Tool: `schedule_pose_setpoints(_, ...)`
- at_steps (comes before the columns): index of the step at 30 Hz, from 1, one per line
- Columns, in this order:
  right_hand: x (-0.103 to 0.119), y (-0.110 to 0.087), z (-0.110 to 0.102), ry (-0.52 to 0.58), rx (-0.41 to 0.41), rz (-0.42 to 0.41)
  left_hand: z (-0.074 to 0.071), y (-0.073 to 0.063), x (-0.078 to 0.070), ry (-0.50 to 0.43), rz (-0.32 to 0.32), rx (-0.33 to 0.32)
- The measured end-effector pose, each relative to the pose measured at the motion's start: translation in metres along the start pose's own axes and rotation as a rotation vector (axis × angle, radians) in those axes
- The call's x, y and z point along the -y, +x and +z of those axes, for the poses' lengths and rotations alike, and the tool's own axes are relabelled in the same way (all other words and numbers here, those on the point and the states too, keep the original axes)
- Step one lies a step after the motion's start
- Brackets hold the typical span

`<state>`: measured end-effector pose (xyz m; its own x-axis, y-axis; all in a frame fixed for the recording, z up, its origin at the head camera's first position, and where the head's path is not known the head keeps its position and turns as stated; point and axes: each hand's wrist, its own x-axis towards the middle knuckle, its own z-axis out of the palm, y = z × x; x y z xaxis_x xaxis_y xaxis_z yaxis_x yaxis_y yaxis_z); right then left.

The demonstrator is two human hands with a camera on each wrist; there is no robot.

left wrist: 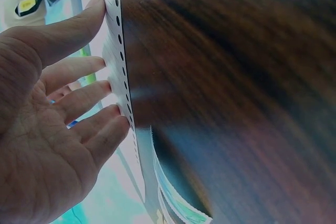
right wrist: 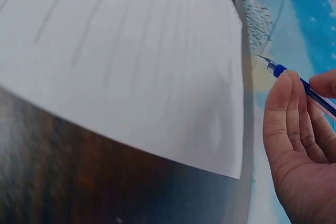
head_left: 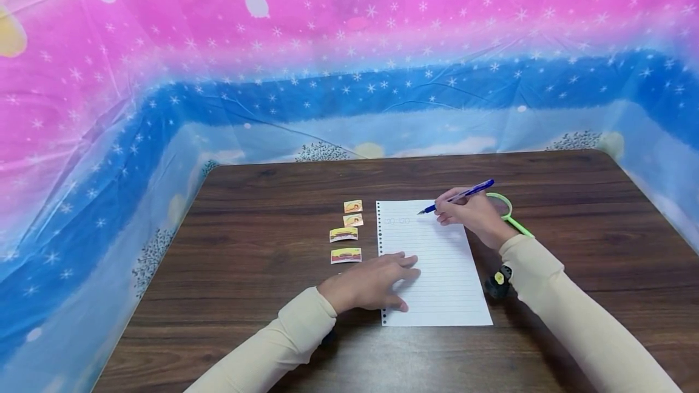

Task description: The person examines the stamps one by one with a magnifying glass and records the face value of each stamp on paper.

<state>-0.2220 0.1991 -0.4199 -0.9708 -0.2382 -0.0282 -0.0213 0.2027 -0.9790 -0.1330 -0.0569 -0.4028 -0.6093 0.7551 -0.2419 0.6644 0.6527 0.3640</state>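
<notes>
My right hand (head_left: pixel 468 214) pinches a blue pen (head_left: pixel 480 187) above the upper part of a lined sheet of paper (head_left: pixel 431 296). In the right wrist view the pen's tip (right wrist: pixel 265 61) points away from the fingers and looks raised off the paper. Faint small outlines are drawn near the top left of the sheet. With its fingers spread, my left hand (head_left: pixel 371 281) rests on the sheet's left side. The left wrist view shows its fingertips touching the paper (left wrist: pixel 119 51) beside the punched holes, and nothing is gripped.
Left of the paper lie small picture cards in a column, such as a yellow and red card (head_left: pixel 346 255) and an upper card (head_left: pixel 352 206). A green-rimmed magnifying glass (head_left: pixel 510 214) lies beyond the right hand. All stand on a dark wooden table (head_left: pixel 246 259) before a patterned cloth (head_left: pixel 327 96).
</notes>
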Motion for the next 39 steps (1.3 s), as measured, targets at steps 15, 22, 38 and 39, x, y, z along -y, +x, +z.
schedule_pose_setpoints(15, -0.009, 0.003, 0.014, -0.055, -0.033, 0.055, 0.000, 0.000, 0.000, 0.004, -0.007, 0.006)
schedule_pose_setpoints(22, -0.013, 0.005, 0.015, -0.046, -0.031, 0.069, 0.000, 0.001, 0.000, 0.014, -0.012, 0.008)
schedule_pose_setpoints(38, -0.017, 0.006, 0.013, -0.075, -0.015, 0.081, 0.002, 0.002, 0.001, 0.032, -0.004, 0.000)
schedule_pose_setpoints(39, -0.017, 0.006, 0.013, -0.076, -0.011, 0.077, 0.002, 0.002, 0.001, 0.037, -0.003, -0.001)
